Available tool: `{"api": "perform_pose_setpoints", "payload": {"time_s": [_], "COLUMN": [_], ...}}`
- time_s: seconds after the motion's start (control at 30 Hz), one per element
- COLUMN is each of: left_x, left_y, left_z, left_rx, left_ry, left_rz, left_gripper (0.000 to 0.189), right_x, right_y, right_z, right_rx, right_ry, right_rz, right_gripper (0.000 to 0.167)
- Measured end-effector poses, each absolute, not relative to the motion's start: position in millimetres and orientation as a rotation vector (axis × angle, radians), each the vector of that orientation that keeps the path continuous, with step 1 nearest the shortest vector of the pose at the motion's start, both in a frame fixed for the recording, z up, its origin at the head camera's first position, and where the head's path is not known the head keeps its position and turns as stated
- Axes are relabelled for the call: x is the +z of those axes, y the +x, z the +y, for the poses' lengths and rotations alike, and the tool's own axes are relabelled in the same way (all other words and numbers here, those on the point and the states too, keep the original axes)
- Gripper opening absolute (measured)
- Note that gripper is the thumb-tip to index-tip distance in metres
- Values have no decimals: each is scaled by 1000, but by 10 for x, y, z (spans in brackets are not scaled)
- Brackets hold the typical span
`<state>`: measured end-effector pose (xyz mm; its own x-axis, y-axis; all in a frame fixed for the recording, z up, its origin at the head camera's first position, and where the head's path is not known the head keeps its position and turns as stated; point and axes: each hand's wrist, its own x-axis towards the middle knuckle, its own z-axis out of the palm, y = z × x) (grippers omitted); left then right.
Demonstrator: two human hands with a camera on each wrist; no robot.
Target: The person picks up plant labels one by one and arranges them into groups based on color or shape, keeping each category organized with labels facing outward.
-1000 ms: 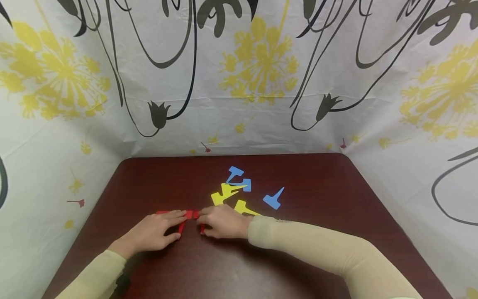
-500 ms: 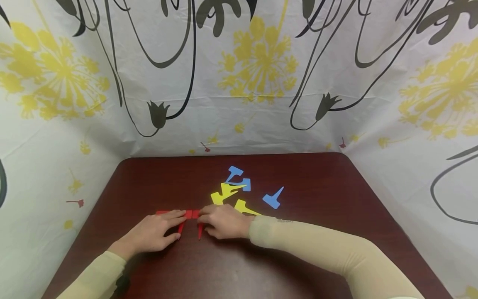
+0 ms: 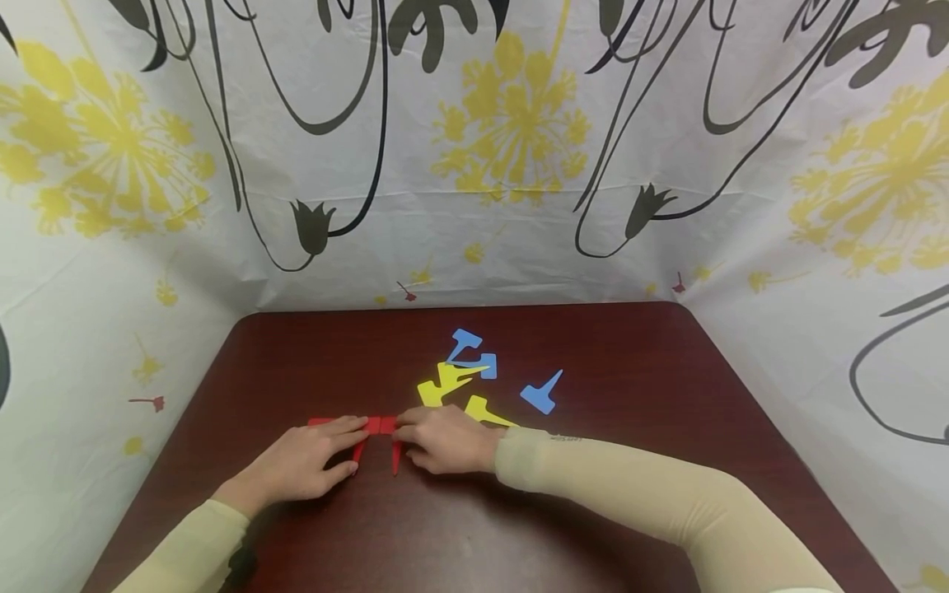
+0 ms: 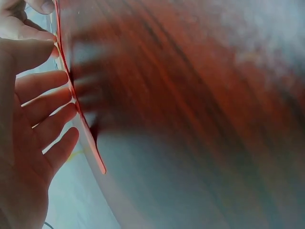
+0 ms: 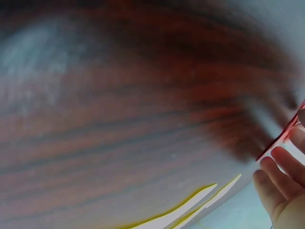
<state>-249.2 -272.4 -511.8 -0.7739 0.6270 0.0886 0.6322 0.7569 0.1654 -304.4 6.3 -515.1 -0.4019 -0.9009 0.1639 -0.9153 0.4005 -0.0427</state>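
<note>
Red T-shaped plant labels lie flat in a row on the dark table. My left hand (image 3: 300, 468) rests on the left part of the row with extended fingers, covering much of it; a red label stem (image 3: 359, 456) shows by its thumb. In the left wrist view, several fingertips touch the long red edge (image 4: 86, 130). My right hand (image 3: 451, 442) presses its fingertips on the rightmost red label (image 3: 388, 426), whose stem points towards me. The two red heads between the hands meet edge to edge. In the right wrist view, extended fingers touch a red label (image 5: 279, 139).
Beyond my right hand lie yellow T-shaped labels (image 3: 451, 378), one of them (image 3: 485, 411) close behind the wrist. Blue labels (image 3: 466, 338) lie farther back, with a separate blue one (image 3: 539, 399) to the right. A patterned curtain (image 3: 489, 247) encloses the brown table (image 3: 630, 371).
My right hand has slid its red label left, against the neighbouring red head, closing the gap between them. More of that label's stem shows now. My left hand stays in place.
</note>
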Motion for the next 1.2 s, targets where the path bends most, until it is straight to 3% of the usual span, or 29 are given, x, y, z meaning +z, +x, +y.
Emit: {"api": "perform_pose_setpoints", "payload": {"time_s": [0.47,0.83,1.2], "left_x": [-5051,-5104,-5125], "left_y": [-2536,-2471,-2474], "left_z": [-2696,-2662,-2649], "left_rx": [-293,-272,-246], "left_ry": [-1028,-1055,-1073], "left_rz": [-2891,-2917,-2905], "left_gripper": [52,50,50], "right_x": [-4955,-5069,-5137], "right_y": [-3371,-3593,-3686], "right_z": [311,550,658], "right_rx": [194,-76,-245], "right_ry": [1472,1313,1336], "right_rz": [-2628,-2597,-2493], "right_gripper": [34,33,27]}}
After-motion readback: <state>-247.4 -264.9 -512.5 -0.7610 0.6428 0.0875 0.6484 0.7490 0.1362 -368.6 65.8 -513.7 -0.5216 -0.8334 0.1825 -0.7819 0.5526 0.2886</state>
